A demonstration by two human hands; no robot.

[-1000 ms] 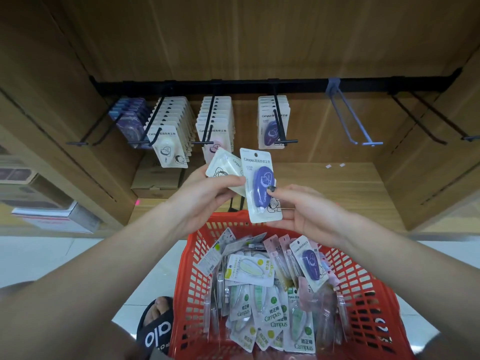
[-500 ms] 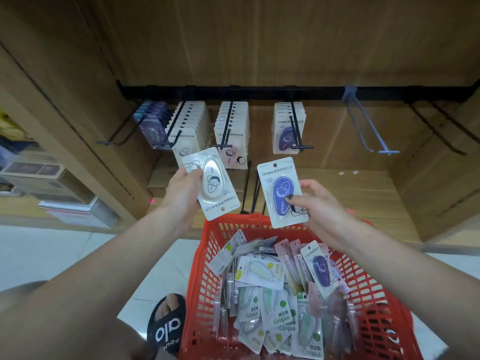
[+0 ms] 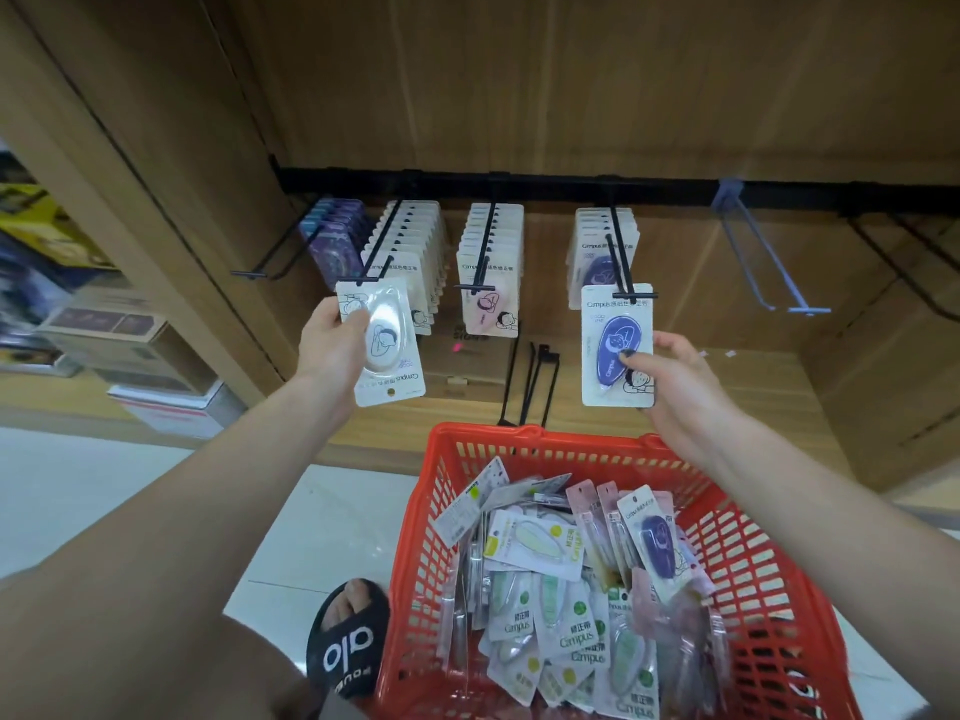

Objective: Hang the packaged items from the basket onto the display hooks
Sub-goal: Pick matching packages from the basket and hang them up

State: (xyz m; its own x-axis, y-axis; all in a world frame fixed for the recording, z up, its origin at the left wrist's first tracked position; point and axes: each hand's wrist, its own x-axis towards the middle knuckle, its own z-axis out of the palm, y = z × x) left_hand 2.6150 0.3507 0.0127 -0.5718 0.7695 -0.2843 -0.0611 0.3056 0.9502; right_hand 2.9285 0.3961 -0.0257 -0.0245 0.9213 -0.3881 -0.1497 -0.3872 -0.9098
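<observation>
Threading comes next, judging by where both packs sit. Right hand (image 3: 685, 392) pinches the purple pack (image 3: 616, 345) upright, its top touching the tip of the purple hook (image 3: 621, 262); line the hang hole with that tip, then slide back. Left hand (image 3: 332, 350) grips the white pack (image 3: 382, 340) upside down, hole at the bottom, just under the white hook (image 3: 376, 252); it likely needs flipping before it can go on. Many more packs wait in the red basket (image 3: 748, 579) below, so the job looks far from finished
</observation>
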